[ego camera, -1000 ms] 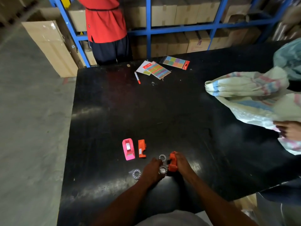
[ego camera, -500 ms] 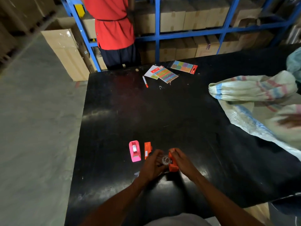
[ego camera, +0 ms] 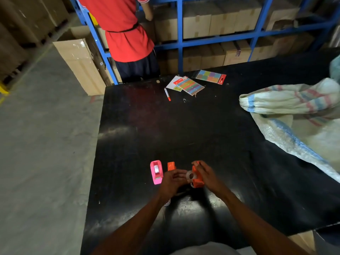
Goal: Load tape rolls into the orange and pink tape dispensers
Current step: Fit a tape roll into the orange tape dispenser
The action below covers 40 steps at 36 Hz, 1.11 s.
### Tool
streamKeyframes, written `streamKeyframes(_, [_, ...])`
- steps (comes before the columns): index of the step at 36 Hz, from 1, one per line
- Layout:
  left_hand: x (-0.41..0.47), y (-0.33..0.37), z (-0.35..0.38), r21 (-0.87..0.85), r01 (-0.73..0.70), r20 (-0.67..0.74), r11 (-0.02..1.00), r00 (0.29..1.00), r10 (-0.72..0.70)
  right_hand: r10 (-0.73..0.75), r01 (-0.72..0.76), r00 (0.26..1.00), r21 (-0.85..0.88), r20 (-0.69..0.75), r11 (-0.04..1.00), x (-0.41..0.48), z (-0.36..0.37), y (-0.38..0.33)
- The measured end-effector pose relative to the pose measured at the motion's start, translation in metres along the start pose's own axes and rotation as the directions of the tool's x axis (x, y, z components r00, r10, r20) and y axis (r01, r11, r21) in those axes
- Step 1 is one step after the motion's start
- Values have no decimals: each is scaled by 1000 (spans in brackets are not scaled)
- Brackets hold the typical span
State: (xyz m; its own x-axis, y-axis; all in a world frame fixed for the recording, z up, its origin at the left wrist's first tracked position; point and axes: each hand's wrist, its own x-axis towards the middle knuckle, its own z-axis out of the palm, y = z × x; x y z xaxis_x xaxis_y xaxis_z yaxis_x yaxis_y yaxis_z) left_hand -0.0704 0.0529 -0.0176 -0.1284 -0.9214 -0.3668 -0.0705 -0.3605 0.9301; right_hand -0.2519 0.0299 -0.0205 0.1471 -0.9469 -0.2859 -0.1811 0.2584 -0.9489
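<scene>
Seemingly clear tape roll [ego camera: 190, 176] meets blocky orange dispenser [ego camera: 197, 178].

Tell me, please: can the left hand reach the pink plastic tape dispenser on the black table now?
Probably yes. The pink plastic tape dispenser lies uncovered just left of the left hand, nothing between them, but that hand is holding a clear tape roll.

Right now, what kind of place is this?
Probably a warehouse or stockroom: blue metal shelving stacked with cardboard boxes, a bare concrete floor, and a big black packing table.
</scene>
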Motion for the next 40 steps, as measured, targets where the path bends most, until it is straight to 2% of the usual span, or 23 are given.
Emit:
streamKeyframes(4, [0,5,-1,40,-42,-67,998,997,44,41,-41,999,14,10,999,4,4,-1])
streamKeyframes(10, [-1,12,4,73,-81,-157,994,983,92,-7,6,999,-27,-45,1000,9,7,-5])
streamKeyframes(19, [-5,31,4,-36,-81,-100,996,992,77,-57,58,998,-39,12,998,13,7,-5])
streamKeyframes(26, [-3,34,0,-35,-81,-108,996,991,77,-109,104,993,-112,-38,988,18,9,-4])
streamKeyframes(29, [-2,34,-1,6,-81,-116,997,990,81,-102,96,994,-138,-37,986,21,9,-2])
streamKeyframes(40, [3,43,-5,-125,-7,-47,992,999,1,-56,47,997,-152,-55,987,20,12,-1])
